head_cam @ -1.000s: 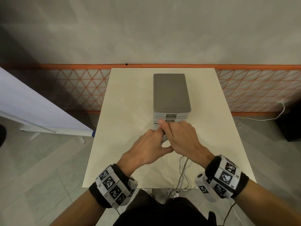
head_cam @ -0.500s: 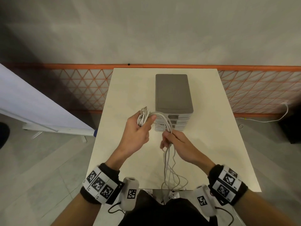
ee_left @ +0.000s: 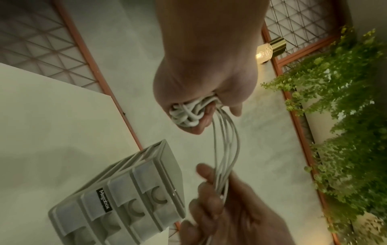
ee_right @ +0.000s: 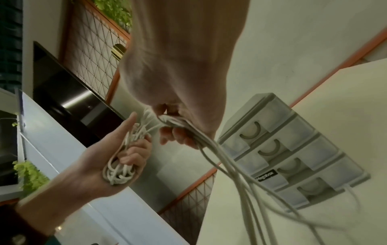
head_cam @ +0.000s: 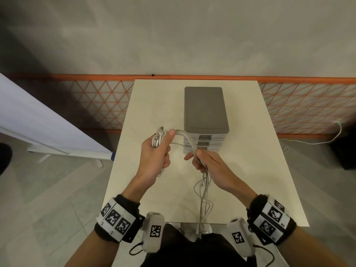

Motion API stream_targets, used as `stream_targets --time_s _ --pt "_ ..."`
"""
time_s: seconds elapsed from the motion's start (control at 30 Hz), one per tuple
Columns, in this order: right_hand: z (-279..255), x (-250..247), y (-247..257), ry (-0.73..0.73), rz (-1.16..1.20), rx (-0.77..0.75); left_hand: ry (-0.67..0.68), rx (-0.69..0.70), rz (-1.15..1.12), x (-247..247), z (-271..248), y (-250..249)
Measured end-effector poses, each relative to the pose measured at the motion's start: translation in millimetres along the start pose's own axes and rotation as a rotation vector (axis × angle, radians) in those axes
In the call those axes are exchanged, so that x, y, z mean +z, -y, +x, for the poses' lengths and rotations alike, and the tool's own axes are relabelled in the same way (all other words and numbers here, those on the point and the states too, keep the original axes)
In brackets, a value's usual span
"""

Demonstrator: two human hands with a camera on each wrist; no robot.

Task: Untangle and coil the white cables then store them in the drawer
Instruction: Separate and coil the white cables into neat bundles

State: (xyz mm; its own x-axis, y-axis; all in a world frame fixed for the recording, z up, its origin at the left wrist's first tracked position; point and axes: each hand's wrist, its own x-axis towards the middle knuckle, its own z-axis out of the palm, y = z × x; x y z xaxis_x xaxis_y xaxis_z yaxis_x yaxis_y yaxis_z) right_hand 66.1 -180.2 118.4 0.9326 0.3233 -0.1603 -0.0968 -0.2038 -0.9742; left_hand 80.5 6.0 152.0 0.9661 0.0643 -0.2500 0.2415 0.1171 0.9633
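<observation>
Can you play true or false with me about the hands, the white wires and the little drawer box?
1. The left hand holds a bunch of looped white cables. True.
2. The right hand is empty. False: it grips the cable strands that run across from the left hand, and they hang down past the table edge.
3. One drawer of the drawer box is pulled out with cables inside. False: all the drawers look closed.
4. The drawer box stands on the table beyond the hands. True.
5. The cables are black. False: they are white.
</observation>
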Motion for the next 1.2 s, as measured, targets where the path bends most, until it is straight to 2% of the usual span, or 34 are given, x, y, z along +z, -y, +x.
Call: stream_targets --time_s 0.13,0.2,0.3,0.33,0.4,0.5,0.67,0.73,0.83,1.0,1.2 --pt "3.0 -11.5 -1.8 0.168 -0.070 0.101 0.021 0.034 0.027 -2.2 2.8 -3.9" --pt "9.0 -14.5 1.8 0.149 -0.076 0.061 0.072 0.040 0.069 -1.8 3.5 -4.6" --pt "15.1 -16.9 12.7 0.134 0.011 -0.099 0.139 0.056 0.158 -2.3 2.6 -6.2" --pt "16.4 -17.2 15.6 0.134 0.025 -0.120 0.159 0.065 0.185 -2.8 2.3 -6.7" --pt "18.2 -16.5 20.6 0.166 -0.023 -0.066 0.189 0.084 0.215 -3.0 2.1 -7.1" --pt "17.1 -8.4 22.8 0.220 0.016 0.031 0.128 0.107 0.175 -0.1 4.1 -8.6" --pt "13.5 13.1 22.1 0.144 0.101 0.054 -0.029 0.116 -0.015 7.1 6.9 -7.4" --pt "13.3 18.8 24.7 0.073 0.014 0.034 -0.087 0.113 -0.073 12.5 7.3 -4.0" --pt "14.1 26.8 28.5 -0.016 -0.282 -0.057 -0.136 0.108 -0.066 22.3 3.7 2.4" --pt "15.7 34.6 33.2 0.027 -0.532 -0.169 -0.102 0.090 0.044 30.5 -1.5 18.4" --pt "13.6 33.7 38.1 0.095 -0.692 -0.150 -0.087 -0.031 -0.031 33.2 0.9 24.6"
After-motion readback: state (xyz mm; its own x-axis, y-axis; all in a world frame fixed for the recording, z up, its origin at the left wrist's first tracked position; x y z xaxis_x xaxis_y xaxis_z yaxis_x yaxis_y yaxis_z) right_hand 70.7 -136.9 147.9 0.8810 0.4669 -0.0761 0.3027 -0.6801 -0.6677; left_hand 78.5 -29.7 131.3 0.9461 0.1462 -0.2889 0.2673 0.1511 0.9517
